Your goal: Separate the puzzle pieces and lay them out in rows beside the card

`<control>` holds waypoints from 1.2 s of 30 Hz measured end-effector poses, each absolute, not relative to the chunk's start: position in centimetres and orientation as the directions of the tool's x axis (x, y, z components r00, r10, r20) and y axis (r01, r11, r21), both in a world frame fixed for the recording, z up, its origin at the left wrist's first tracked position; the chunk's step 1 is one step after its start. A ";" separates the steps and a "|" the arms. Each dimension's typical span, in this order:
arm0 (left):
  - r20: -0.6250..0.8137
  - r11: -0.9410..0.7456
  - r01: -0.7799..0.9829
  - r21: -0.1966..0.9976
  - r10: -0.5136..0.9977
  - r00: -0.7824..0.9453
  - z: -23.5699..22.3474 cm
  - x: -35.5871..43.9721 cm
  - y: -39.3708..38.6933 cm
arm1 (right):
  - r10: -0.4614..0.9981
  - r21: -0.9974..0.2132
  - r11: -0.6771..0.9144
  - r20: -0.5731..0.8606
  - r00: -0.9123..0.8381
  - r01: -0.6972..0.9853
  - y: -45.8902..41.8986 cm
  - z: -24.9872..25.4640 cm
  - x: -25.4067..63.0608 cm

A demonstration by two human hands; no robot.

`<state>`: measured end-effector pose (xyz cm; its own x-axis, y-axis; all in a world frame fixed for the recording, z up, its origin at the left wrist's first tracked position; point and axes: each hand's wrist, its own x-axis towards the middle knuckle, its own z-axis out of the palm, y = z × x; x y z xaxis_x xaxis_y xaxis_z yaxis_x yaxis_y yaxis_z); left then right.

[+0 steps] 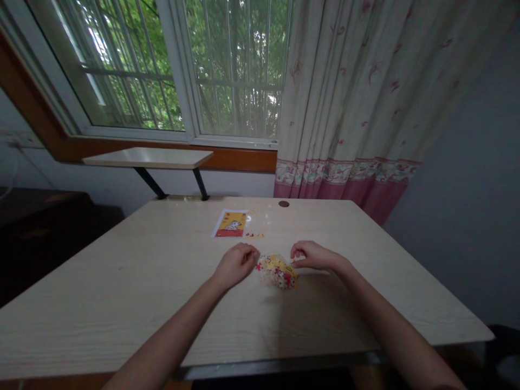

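A loose pile of small jigsaw puzzle pieces [278, 271], yellow, red and white, lies in the middle of the table. My left hand [238, 264] rests at the pile's left side with its fingers curled closed; whatever they may hold is hidden. On the right side of the pile, my right hand [314, 254] pinches a small yellowish puzzle piece between thumb and fingertips. Beyond my left hand lies a picture sheet [230, 224] with a white animal on yellow and red. A few separate puzzle pieces [254, 235] sit in a row by the sheet's lower right corner.
The pale wooden table [162, 265] reaches back to a barred window. A raised shelf [150, 157] on dark supports stands at its back left. A brown round cable-hole cover [284, 203] is set near the back edge. A patterned curtain [345, 108] hangs behind on the right.
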<state>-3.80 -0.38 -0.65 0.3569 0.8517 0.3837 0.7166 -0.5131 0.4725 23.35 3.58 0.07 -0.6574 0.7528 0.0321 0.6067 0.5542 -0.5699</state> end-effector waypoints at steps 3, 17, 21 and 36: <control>0.403 -0.518 0.702 0.489 0.848 0.345 -0.7 -4.0 -0.3 | 0.763 -0.612 0.530 0.044 -0.645 0.587 3.5 0.2 23.3; 0.519 -0.631 0.601 0.490 0.766 0.380 -0.4 -1.6 -2.1 | 0.907 -0.965 0.245 0.194 -0.373 0.093 1.6 -1.1 16.8; 0.567 -0.642 0.623 0.446 0.742 0.359 -0.5 -1.6 -2.0 | 0.913 -0.974 0.227 0.203 -0.354 0.027 0.8 -1.2 15.4; 0.583 -0.641 0.641 0.421 0.733 0.350 -0.3 -2.5 -1.6 | 0.620 -0.358 0.771 0.611 -0.492 0.527 0.8 -0.1 17.6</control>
<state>-2.51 -1.58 -0.26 0.3501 0.7332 0.5829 0.6413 -0.6412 0.4214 17.59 0.83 -0.11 -0.4916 0.6200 0.6114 0.5271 0.7708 -0.3578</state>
